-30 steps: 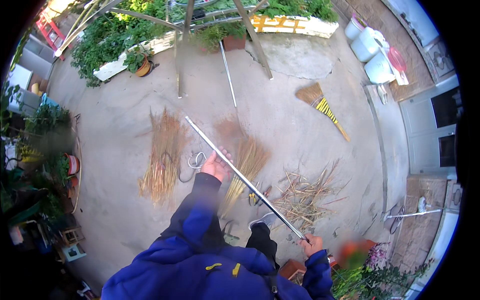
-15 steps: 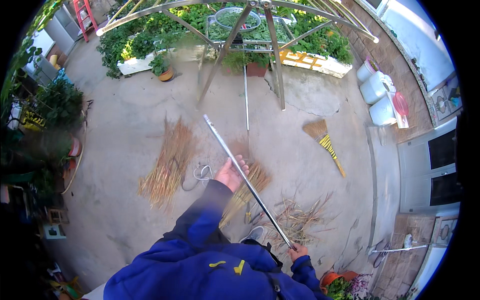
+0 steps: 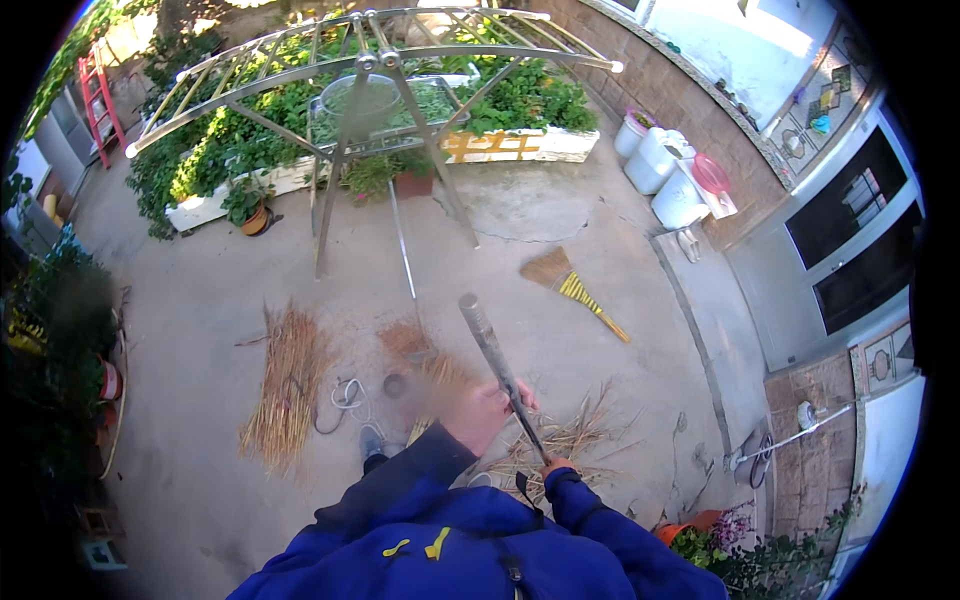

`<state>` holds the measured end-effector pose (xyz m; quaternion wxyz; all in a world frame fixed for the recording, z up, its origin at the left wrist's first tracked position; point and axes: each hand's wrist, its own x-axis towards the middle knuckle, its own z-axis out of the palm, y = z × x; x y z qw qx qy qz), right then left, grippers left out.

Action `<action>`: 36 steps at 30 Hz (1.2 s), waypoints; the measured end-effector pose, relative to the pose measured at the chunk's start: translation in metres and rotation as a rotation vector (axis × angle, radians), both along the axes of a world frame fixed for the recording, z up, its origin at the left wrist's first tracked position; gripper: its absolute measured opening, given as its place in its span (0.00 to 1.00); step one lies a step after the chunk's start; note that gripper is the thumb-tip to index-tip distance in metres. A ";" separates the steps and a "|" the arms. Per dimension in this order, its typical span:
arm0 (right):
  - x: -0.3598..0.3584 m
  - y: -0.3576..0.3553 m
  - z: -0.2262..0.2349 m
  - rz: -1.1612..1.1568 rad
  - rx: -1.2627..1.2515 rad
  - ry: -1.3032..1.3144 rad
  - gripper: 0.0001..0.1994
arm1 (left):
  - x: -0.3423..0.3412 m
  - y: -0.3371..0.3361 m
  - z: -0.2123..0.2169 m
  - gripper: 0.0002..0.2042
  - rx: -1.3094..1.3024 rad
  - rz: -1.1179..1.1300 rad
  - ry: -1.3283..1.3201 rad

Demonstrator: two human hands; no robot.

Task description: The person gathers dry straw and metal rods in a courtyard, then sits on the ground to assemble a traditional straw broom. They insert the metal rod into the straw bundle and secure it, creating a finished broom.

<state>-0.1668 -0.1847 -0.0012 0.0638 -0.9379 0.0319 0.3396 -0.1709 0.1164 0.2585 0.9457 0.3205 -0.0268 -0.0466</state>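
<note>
A metal pole [image 3: 490,345] is held slanting in front of me, its far end raised. My right hand [image 3: 560,466] is closed round its lower end. Higher up, my left hand [image 3: 478,415] is blurred, with its fingers round the pole's far side. Below the left hand, a bundle of straw-coloured broom bristles [image 3: 440,368] lies on the ground, partly hidden by that hand. To its left is a larger bundle of dry stalks [image 3: 285,385], with a pale looped cord [image 3: 348,396] beside it. Loose stalks [image 3: 590,432] are scattered beyond my right hand.
A short broom [image 3: 575,287] with a yellow-and-black binding lies on the concrete to the right. Ahead stands a metal frame [image 3: 335,200] before planters [image 3: 530,147]. A thin silver rod [image 3: 403,250] reaches toward the bristles. White containers [image 3: 660,165] line the right wall.
The pole has swung more upright and points toward me more. My left hand has gone from an open palm under it to fingers round it. The whole view has turned rightward.
</note>
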 end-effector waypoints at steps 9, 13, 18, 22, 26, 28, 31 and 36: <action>0.005 0.026 0.018 -0.090 0.189 -0.188 0.18 | 0.012 -0.012 0.039 0.09 0.042 -0.058 0.038; 0.011 0.024 0.069 -0.126 0.340 -0.453 0.15 | 0.036 0.044 -0.002 0.14 -0.195 0.212 -0.102; 0.041 -0.006 0.146 0.170 0.301 -1.005 0.11 | 0.037 0.124 -0.035 0.16 -0.340 0.374 0.007; 0.058 0.005 0.241 0.259 0.146 -1.106 0.10 | 0.034 0.139 -0.058 0.17 -0.341 0.407 0.031; 0.068 0.009 0.282 0.339 0.123 -1.158 0.11 | 0.035 0.143 -0.066 0.17 -0.365 0.419 0.025; 0.069 0.009 0.287 0.351 0.135 -1.171 0.09 | 0.035 0.143 -0.066 0.16 -0.392 0.394 0.026; 0.069 0.003 0.287 0.339 0.262 -1.072 0.12 | 0.034 0.146 -0.066 0.14 -0.317 0.443 0.117; 0.069 0.012 0.280 0.348 0.422 -0.858 0.10 | 0.030 0.134 -0.043 0.11 -0.050 0.567 0.270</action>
